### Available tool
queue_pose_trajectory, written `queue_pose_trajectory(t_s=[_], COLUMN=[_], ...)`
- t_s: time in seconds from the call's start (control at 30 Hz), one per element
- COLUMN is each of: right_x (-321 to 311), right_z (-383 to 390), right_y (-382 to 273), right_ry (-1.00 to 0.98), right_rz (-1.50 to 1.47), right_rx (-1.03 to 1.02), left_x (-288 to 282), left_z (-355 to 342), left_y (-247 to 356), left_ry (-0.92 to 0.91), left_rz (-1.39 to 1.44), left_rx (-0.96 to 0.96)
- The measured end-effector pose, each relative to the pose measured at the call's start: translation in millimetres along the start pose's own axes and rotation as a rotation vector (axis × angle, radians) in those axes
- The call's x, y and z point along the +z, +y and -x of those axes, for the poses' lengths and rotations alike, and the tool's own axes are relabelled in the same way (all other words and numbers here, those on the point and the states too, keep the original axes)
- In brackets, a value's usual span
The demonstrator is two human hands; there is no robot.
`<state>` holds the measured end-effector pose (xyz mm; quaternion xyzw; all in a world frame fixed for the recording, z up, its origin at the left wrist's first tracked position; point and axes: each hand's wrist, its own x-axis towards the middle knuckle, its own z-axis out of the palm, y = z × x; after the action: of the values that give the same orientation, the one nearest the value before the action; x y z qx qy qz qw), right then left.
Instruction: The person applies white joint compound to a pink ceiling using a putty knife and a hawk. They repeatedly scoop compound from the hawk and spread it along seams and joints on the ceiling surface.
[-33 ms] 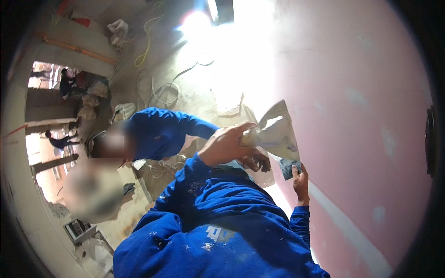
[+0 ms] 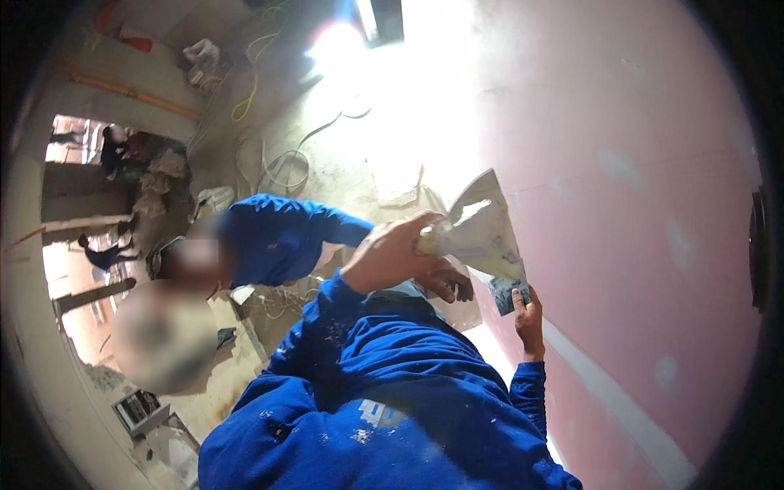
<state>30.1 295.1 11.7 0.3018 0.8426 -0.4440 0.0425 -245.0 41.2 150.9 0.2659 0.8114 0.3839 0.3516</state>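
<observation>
My left hand (image 2: 388,251) is closed round the handle of a wide putty knife (image 2: 487,237). Its flared blade is smeared with pale compound and points toward the pink wall. Shaded fingers (image 2: 447,282) show just under the handle; whether they are mine or another person's I cannot tell. Lower and to the right, my right hand (image 2: 529,325) grips a small dark grey flat piece (image 2: 508,297) near the wall, thumb across its face. The palm side of that grip is hidden.
Pink wallboard (image 2: 604,229) with pale filled patches and a long whitish strip (image 2: 612,400) rises on the right. A co-worker in a blue top (image 2: 282,237) is close on the left. Cables (image 2: 286,167) lie on the dusty floor; a bright light (image 2: 339,49) glares beyond.
My left hand and the putty knife have shifted very slightly left, along with the surroundings. Both hands keep the same hold.
</observation>
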Motion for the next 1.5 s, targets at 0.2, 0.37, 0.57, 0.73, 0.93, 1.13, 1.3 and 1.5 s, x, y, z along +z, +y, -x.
queue_pose_trajectory(t_s=[0.2,0.37,0.57,0.73,0.93,1.13,1.3,1.5], right_x=[-43.5,-55.7,-21.8,36.6,4.4,-72.7,-82.7,-64.5], right_z=[-9.4,-7.1,-2.5,-27.6,-20.0,-21.2,-46.3,-62.0], right_y=[-37.9,-71.0,-58.4,-48.0,-51.3,-118.9,-196.1,-231.1], right_ry=[0.19,0.22,0.098,-0.128,0.077,0.17,0.198,0.234], right_rz=[0.107,0.034,-0.454,-0.333,-0.419,-0.14,0.406,0.629], right_rx=[-0.128,-0.089,-0.009,0.006,0.334,-0.264,-0.472,-0.549], left_x=[-50.8,-68.3,-36.3,-25.7,-28.6,-50.4,-70.9,-79.0], left_z=[-3.9,-5.4,-25.1,-42.2,-62.9,-63.2,-80.0,-86.1], left_y=[37.1,38.0,21.5,18.8,9.5,6.3,14.5,20.9], left_ry=[0.14,0.246,0.147,-0.017,-0.037,-0.018,-0.003,-0.02], left_rz=[0.086,0.07,0.048,0.231,0.136,-0.182,-0.485,-0.562], left_rx=[0.083,0.144,0.099,0.098,0.031,0.061,0.113,0.173])
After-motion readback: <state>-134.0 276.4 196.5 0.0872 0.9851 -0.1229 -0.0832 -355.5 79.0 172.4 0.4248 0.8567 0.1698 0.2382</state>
